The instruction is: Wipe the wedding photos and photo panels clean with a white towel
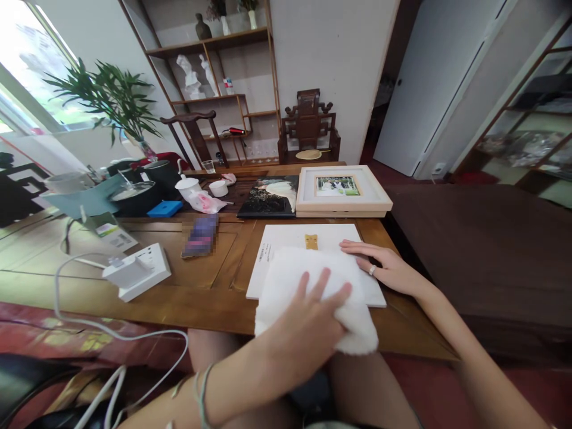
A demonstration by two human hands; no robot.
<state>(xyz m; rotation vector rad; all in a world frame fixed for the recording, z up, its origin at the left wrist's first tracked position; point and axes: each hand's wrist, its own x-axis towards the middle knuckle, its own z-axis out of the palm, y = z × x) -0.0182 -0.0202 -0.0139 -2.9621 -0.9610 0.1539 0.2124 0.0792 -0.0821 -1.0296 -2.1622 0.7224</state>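
A thin white rectangular panel (286, 237) lies flat at the table's front edge. It has small dark print along its left side and a gold, animal-shaped piece (311, 241) near its far edge. A fluffy white cloth (286, 274) covers much of the panel and hangs over the near edge. My left hand (308, 322) presses on the cloth with fingers spread, the cloth bunched around its thumb side. My right hand (384, 268), wearing a ring, rests with outstretched fingers on the panel's right side and holds nothing.
Behind the panel lie a light wood picture frame (344, 205) and a dark photo panel (270, 196). Leftward are a power strip (143, 271) with a cable, a blurred purple item (201, 235), a blue box (165, 208) and a white teapot (187, 186).
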